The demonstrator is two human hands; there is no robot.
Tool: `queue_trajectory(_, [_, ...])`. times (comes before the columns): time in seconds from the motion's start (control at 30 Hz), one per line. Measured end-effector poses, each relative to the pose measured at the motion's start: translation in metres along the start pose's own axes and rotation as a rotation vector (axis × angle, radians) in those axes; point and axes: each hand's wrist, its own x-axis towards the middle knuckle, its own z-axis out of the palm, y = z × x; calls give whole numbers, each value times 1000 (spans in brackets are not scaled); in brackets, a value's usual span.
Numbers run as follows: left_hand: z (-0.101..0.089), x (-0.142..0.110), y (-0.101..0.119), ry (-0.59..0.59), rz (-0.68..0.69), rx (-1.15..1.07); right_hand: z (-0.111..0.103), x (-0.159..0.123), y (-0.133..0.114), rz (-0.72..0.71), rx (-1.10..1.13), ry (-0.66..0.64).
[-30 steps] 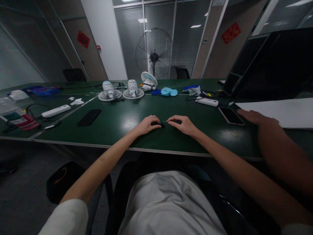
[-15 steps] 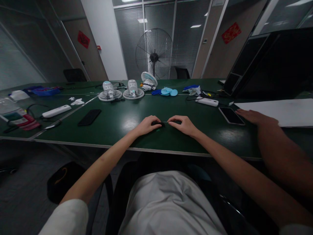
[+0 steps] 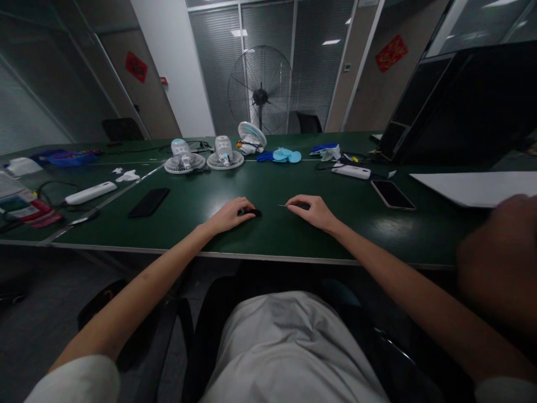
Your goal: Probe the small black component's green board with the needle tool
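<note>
My left hand (image 3: 233, 214) rests low over the green table, fingers closed around a small black object (image 3: 255, 213) whose kind I cannot make out. Its dark end pokes out past the fingertips. To the right, my right hand (image 3: 314, 210) pinches a thin metal rod (image 3: 282, 205) that points left toward the black object. Whatever lies under the right palm is dark and mostly hidden. A gap of bare table separates the rod's tip from the black object.
Small white fans (image 3: 225, 154) stand at the back beside light-blue fan blades (image 3: 287, 155). A black phone (image 3: 149, 202) lies left, another phone (image 3: 392, 195) right. At the right edge is another person's blurred arm (image 3: 503, 263), near a white sheet (image 3: 474, 187) and a dark monitor (image 3: 465, 106).
My left hand has drawn away leftward with the black object, widening the gap to the rod. The other person's hand has pulled back from the white sheet. The view has shifted slightly.
</note>
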Motion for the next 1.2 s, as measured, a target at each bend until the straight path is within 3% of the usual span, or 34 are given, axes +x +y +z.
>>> queue_trajectory(0.2, [-46,-31,-69,145,-208,130,-1,-1,3,3,2,-16])
queue_trajectory(0.37, [-62,-44,-103,209,-314,194,-1,0,5,5,-2,-19])
queue_trajectory(0.73, [-59,-48,-124,290,-416,247,-1,-1,3,6,-1,-20])
queue_trajectory(0.97, [-55,-49,-136,251,-395,293,1,0,6,9,-15,-4])
queue_trajectory(1.2, [-52,-49,-139,294,-399,278,-1,-1,3,18,-17,-19])
